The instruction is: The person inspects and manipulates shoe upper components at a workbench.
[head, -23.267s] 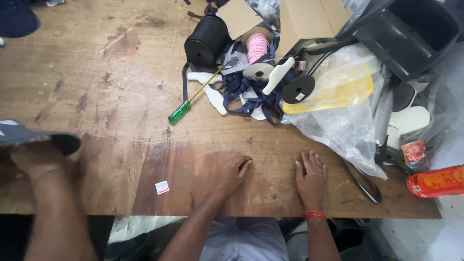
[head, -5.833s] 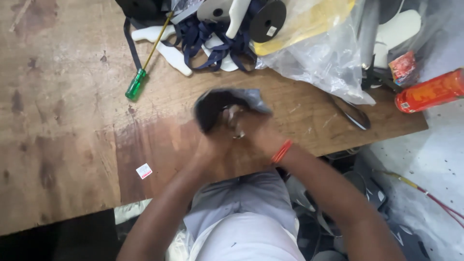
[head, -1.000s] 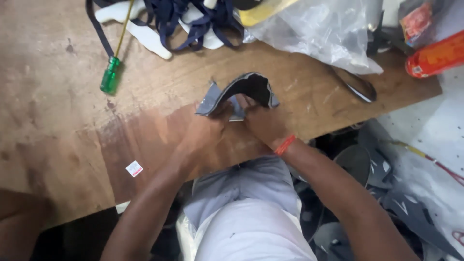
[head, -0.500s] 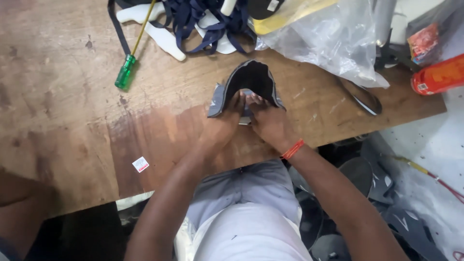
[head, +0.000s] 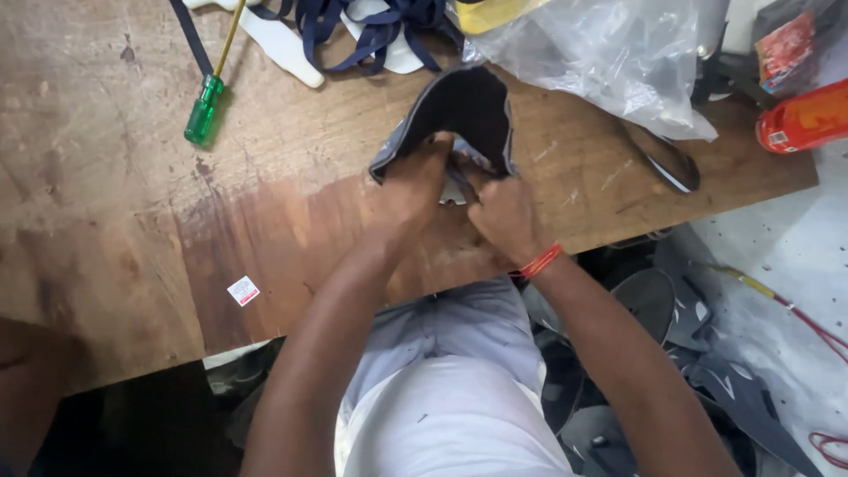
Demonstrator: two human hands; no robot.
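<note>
Head view: I look down on a worn wooden workbench (head: 106, 221) with both hands at frame centre.
Left hand (head: 415, 181): I see it closed on the near edge of the dark curved shoe piece (head: 464, 106), fingers curled over it.
Right hand (head: 503, 216): I see it clenched against the same piece's lower edge, thumb side touching the left hand; a red thread band (head: 541, 261) circles the wrist.
Shoe piece: it stands arched on the bench, just above centre, black inside with a grey rim.
Upper left: a green-handled screwdriver (head: 205, 106) lies apart from the hands.
Top: navy straps (head: 380, 26) beside a clear plastic bag (head: 609, 62).
Right edge: an orange can (head: 804, 119).
Lower left: a small white sticker (head: 243, 290) sits on the bench.
</note>
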